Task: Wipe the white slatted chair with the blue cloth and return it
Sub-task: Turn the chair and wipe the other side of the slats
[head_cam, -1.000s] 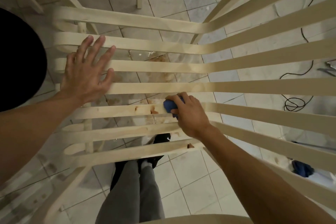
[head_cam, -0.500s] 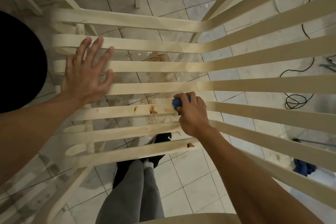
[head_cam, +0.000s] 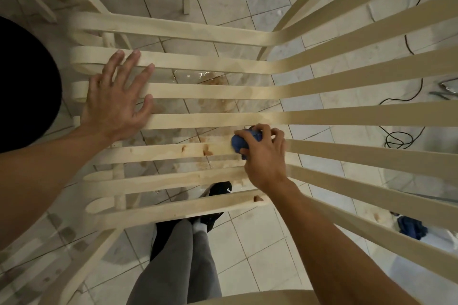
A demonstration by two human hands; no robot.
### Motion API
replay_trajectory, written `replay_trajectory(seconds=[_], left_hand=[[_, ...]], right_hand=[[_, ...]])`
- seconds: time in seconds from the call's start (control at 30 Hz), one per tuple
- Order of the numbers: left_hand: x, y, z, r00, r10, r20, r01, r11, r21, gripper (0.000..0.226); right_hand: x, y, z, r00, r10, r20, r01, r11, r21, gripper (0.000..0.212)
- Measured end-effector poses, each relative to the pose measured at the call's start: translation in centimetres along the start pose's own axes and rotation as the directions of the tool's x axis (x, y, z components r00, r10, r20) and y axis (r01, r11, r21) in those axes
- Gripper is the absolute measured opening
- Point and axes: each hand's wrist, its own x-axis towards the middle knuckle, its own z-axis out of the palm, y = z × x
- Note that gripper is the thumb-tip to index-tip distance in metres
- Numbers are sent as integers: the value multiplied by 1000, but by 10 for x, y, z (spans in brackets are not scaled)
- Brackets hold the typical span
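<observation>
The white slatted chair fills the view, its seat slats running left to right and bending up into the back on the right. My left hand lies flat with spread fingers across the slats at the left end. My right hand grips a bunched blue cloth and presses it on a middle slat, just right of brown stains on that slat. Another brown mark sits on the nearest slat.
Tiled floor shows between the slats, stained brown under the seat. My legs and black shoes stand below the chair. Black cables lie on the floor at right. A dark blue rag lies at lower right. A black round shape sits at left.
My right hand with the blue cloth has slid a little to the right along the middle slat, then stayed about there. My left hand has kept its place on the slats.
</observation>
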Motion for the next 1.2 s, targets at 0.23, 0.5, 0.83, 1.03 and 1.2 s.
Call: replay_trajectory(seconds=[0.23,0.5,0.83,1.03,1.2], left_hand=[[0,1,-1,1000,0,4,0,1000,-2,64],[0,0,-2,1000,-2,5,2,1000,-25,64],[-1,-2,1,1000,4,-14,-5,999,-40,64],[-1,-3,4,1000,3,-30,-4,999,-37,63],[-1,-2,4,999,-9,-39,7,999,-54,63]], right_hand=[[0,-11,4,964,267,11,-266,963,-40,68],[7,-86,27,933,336,129,-353,922,156,60],[9,-7,4,982,171,74,-175,983,55,57],[-4,-6,5,945,308,-112,-274,930,245,47],[-2,-60,15,928,360,-100,-309,890,336,46]])
